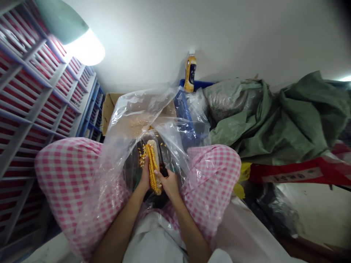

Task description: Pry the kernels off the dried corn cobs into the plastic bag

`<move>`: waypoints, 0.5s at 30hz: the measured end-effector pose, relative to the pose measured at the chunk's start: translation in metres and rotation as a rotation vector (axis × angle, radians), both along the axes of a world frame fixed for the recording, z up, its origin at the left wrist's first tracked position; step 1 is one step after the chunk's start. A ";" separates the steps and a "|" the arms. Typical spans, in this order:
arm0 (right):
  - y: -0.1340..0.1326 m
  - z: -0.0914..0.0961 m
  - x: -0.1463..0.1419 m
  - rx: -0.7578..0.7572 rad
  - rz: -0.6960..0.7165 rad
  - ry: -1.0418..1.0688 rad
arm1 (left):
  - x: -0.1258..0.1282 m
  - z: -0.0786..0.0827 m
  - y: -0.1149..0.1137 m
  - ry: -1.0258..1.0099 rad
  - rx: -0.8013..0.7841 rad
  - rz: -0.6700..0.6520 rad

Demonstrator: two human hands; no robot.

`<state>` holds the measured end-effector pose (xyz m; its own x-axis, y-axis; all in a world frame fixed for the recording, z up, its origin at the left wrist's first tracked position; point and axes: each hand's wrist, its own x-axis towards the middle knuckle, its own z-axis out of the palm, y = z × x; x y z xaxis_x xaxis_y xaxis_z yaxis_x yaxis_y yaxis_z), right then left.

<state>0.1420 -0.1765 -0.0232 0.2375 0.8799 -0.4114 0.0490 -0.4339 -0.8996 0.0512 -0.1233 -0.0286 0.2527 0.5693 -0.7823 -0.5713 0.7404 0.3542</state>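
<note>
Between my knees in pink checked trousers, I hold a corn cob upright over a clear plastic bag. My left hand is closed on its left side. My right hand grips its lower right end, thumb pressed on the yellow kernels. The cob's upper right part is bare and pale. Loose kernels are scattered beside the cob and in the bag.
A cardboard box lies behind the bag. A blue crate carries a yellow bottle at the wall. Green sacks pile up at right. Stacked red-and-white crates fill the left side.
</note>
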 end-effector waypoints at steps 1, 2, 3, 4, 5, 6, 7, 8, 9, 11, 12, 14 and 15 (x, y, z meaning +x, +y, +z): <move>0.001 -0.002 0.000 0.001 0.027 -0.008 | 0.001 0.000 -0.001 -0.009 0.016 -0.001; 0.002 -0.005 -0.001 0.002 0.039 0.005 | 0.002 -0.001 -0.003 -0.022 0.027 -0.003; 0.002 -0.008 -0.002 0.002 0.034 0.035 | 0.002 -0.001 -0.004 -0.027 0.032 0.000; 0.002 -0.012 -0.003 0.002 0.011 0.071 | 0.003 -0.002 -0.006 -0.026 0.034 0.010; 0.002 -0.015 -0.004 0.001 -0.015 0.103 | 0.003 -0.002 -0.007 -0.018 0.035 0.024; 0.001 -0.018 -0.005 -0.002 -0.039 0.123 | 0.003 -0.003 -0.007 -0.008 0.035 0.040; 0.001 -0.019 -0.005 -0.004 -0.055 0.130 | 0.003 -0.005 -0.008 0.005 0.034 0.054; 0.001 -0.019 -0.005 -0.003 -0.061 0.127 | 0.003 -0.007 -0.008 0.013 0.031 0.065; 0.001 -0.018 -0.005 0.003 -0.060 0.116 | 0.003 -0.009 -0.007 0.014 0.029 0.071; 0.003 -0.013 -0.003 0.020 -0.048 0.054 | 0.003 -0.012 -0.006 0.003 0.041 0.084; 0.004 -0.009 -0.001 0.025 -0.036 -0.004 | 0.003 -0.014 -0.006 -0.004 0.052 0.091; 0.008 -0.001 0.001 0.027 -0.001 -0.145 | 0.004 -0.014 -0.005 -0.008 0.062 0.097; 0.011 0.002 0.001 0.021 0.018 -0.210 | 0.005 -0.014 -0.004 -0.003 0.064 0.098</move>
